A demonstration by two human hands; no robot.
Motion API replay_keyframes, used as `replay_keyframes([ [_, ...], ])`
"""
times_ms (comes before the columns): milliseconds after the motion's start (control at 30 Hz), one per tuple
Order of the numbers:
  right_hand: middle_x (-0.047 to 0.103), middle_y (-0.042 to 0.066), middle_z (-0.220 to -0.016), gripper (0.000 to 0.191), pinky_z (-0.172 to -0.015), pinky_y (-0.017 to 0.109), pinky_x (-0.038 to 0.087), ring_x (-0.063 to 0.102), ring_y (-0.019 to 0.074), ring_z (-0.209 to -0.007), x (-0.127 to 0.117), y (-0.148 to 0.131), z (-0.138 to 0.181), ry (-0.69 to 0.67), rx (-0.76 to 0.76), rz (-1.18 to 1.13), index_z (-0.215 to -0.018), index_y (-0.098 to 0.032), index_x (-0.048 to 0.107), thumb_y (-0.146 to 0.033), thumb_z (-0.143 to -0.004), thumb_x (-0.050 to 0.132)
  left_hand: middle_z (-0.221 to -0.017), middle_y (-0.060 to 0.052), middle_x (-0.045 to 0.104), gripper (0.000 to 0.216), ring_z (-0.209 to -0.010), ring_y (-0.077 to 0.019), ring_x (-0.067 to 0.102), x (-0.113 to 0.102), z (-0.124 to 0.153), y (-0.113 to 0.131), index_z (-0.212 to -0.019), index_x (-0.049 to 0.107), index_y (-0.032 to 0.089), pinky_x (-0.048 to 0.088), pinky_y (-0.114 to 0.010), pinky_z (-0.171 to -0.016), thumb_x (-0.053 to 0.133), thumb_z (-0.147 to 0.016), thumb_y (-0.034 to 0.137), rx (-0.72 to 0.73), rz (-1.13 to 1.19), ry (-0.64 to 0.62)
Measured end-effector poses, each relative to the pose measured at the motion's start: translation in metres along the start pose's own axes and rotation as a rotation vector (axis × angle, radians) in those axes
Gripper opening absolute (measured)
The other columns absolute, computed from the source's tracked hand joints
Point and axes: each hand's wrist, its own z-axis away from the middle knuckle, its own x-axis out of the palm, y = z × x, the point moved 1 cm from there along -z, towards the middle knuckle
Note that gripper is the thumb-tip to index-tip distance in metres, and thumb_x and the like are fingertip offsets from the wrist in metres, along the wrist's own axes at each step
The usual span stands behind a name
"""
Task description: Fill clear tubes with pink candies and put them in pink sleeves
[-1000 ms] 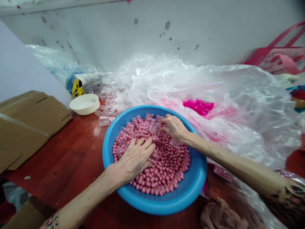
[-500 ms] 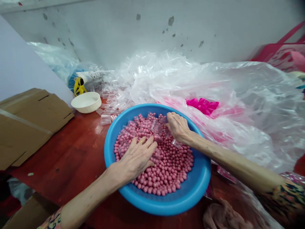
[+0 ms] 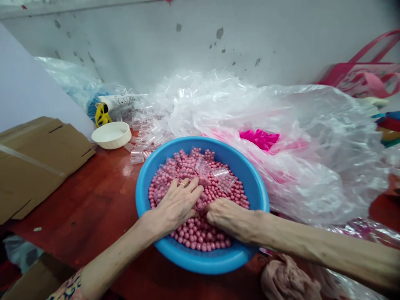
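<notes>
A blue basin [image 3: 150, 175] full of pink beads [image 3: 215, 193] stands on the red-brown table. Several small clear plastic tubes [image 3: 220, 177] lie on top of the beads. My left hand [image 3: 176, 204], with a gold ring, lies flat on the beads, fingers spread, over more clear tubes. My right hand [image 3: 229, 216] rests on the beads near the basin's front, beside the left hand, fingers curled down into the beads; what they hold, if anything, is hidden.
A heap of clear plastic bags [image 3: 281, 125] with magenta pieces [image 3: 259, 138] lies behind and right. Loose clear tubes [image 3: 143, 137], a white bowl [image 3: 111, 135] and a cardboard box [image 3: 37, 158] sit at left. A brownish cloth [image 3: 284, 279] lies at the front.
My right hand has pulled back from the basin's far side to its near side, next to the left hand. The left hand has stayed on the beads.
</notes>
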Motion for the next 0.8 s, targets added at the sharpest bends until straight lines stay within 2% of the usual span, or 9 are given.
replay_keyframes([
  [100,0.055,0.001,-0.068,0.023,-0.059,0.023,0.037,0.042,0.0114,-0.060,-0.005,0.002,-0.001,-0.035,-0.001,-0.208,-0.063,-0.018,0.050,-0.001,-0.076,0.040,-0.147,-0.016,0.034,0.049,-0.131,-0.0334,0.035,-0.005,0.000,0.002,-0.131,0.040,0.014,0.031,-0.057,-0.101,0.054,-0.084,0.020,-0.017,-0.003,-0.021],
  [200,0.050,-0.003,-0.056,0.021,-0.053,0.022,0.032,0.040,0.0096,-0.055,-0.011,0.006,-0.006,-0.061,0.141,-0.403,-0.055,-0.016,0.051,0.002,-0.064,0.045,-0.147,-0.016,0.034,0.048,-0.132,-0.0332,0.034,-0.005,0.000,0.002,-0.130,0.040,0.014,0.030,-0.057,-0.102,0.053,-0.085,0.020,-0.023,-0.002,-0.022],
  [267,0.052,-0.005,-0.053,0.015,-0.052,0.021,0.032,0.044,0.0090,-0.054,-0.013,0.009,-0.009,-0.058,0.237,-0.558,-0.055,-0.015,0.056,-0.001,-0.062,0.053,-0.148,-0.016,0.032,0.048,-0.133,-0.0324,0.033,-0.004,0.001,0.001,-0.131,0.039,0.015,0.028,-0.056,-0.103,0.053,-0.085,0.019,-0.017,0.000,-0.017],
  [367,0.060,-0.004,-0.058,0.004,-0.054,0.020,0.037,0.052,0.0108,-0.058,-0.015,0.013,-0.010,0.008,0.333,-0.852,-0.064,-0.014,0.067,-0.017,-0.063,0.070,-0.148,-0.016,0.033,0.048,-0.132,-0.0319,0.033,-0.002,0.002,0.000,-0.130,0.039,0.016,0.029,-0.056,-0.103,0.051,-0.084,0.017,-0.007,-0.003,-0.011],
  [500,0.066,-0.001,-0.065,0.025,-0.063,0.024,0.044,0.059,0.0144,-0.064,-0.018,0.015,-0.006,0.078,0.403,-1.167,-0.071,-0.014,0.072,-0.036,-0.060,0.078,-0.146,-0.017,0.035,0.043,-0.131,-0.0327,0.035,-0.003,0.001,0.000,-0.126,0.042,0.015,0.030,-0.055,-0.101,0.050,-0.083,0.017,0.000,-0.005,-0.009],
  [800,0.066,-0.002,-0.069,0.017,-0.071,0.024,0.043,0.056,0.0110,-0.067,-0.025,0.013,0.001,0.173,0.414,-1.309,-0.069,-0.016,0.069,-0.027,-0.061,0.078,-0.147,-0.017,0.034,0.042,-0.131,-0.0341,0.034,0.000,-0.001,-0.001,-0.125,0.043,0.015,0.030,-0.057,-0.100,0.049,-0.083,0.017,-0.006,-0.002,-0.018],
])
